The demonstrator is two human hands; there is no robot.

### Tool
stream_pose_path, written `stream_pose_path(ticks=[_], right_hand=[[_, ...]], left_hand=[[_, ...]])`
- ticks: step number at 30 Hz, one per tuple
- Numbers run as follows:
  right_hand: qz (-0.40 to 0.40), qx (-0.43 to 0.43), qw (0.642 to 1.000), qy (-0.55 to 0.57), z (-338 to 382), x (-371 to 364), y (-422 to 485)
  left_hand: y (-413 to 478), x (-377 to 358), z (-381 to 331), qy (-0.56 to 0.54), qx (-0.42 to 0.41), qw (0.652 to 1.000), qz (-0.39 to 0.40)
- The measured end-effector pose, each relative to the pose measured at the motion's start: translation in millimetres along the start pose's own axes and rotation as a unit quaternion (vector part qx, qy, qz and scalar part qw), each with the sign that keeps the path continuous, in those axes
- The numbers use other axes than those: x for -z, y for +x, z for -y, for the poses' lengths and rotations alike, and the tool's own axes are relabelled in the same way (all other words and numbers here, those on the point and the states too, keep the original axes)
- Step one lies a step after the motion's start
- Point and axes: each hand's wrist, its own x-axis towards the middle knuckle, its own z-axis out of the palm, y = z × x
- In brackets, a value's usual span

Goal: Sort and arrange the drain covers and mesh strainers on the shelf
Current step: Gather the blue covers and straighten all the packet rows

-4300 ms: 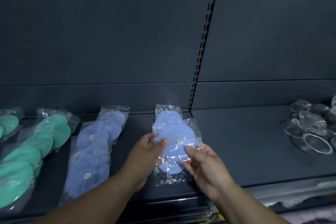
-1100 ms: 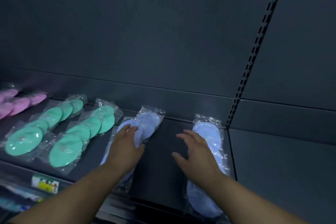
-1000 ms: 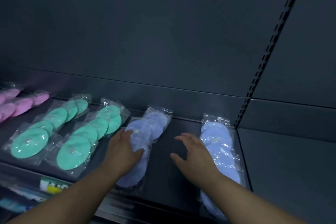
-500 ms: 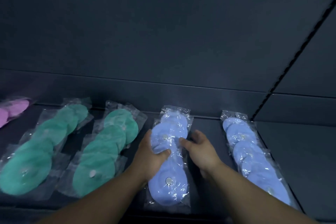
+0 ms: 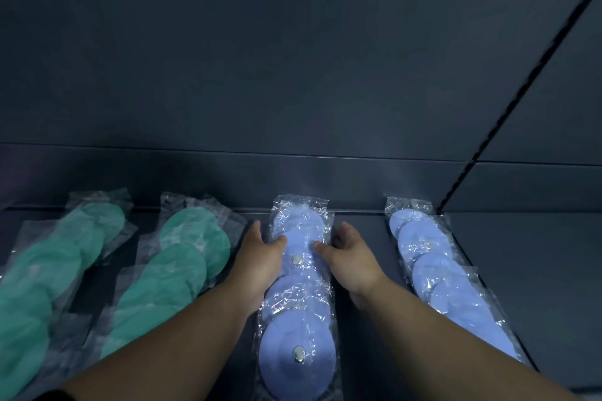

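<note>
On the dark shelf point(image 5: 537, 270), a middle row of blue drain covers point(image 5: 298, 352) in clear bags runs from the back wall toward me. My left hand point(image 5: 260, 257) lies along its left edge and my right hand point(image 5: 348, 254) along its right edge. Fingers of both hands stretch forward beside the bags, and both thumbs rest on top of a blue cover. A second blue row point(image 5: 433, 270) lies apart to the right. Two rows of green drain covers point(image 5: 182, 264) point(image 5: 49, 270) lie to the left, also bagged.
A dark back panel point(image 5: 293, 75) rises behind the rows. A slotted upright point(image 5: 521, 91) runs diagonally at the right, ending by the far end of the right blue row. Bare shelf surface lies right of that row.
The view has tilted and closed in on the middle blue row. Both hands have slid further back along its sides, and the row now lies straighter.
</note>
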Motion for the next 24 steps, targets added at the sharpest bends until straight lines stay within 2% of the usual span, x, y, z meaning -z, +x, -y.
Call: stream_pose_path(ticks=[3, 11, 19, 24], right_hand=[[0.016, -0.022, 1.000, -0.008, 1, -3, 8], [-0.024, -0.025, 0.999, -0.020, -7, 28, 10], [0.017, -0.010, 0.996, -0.081, -4, 38, 16], [-0.018, 0.004, 0.997, -0.078, -9, 38, 3]], left_hand=[[9, -13, 4, -0.016, 0.030, 0.999, 0.028], [10, -52, 8, -0.010, 0.013, 0.998, 0.065], [4, -47, -1, -0.007, -0.012, 0.999, 0.048], [-14, -43, 2, 0.023, -0.033, 0.999, 0.035]])
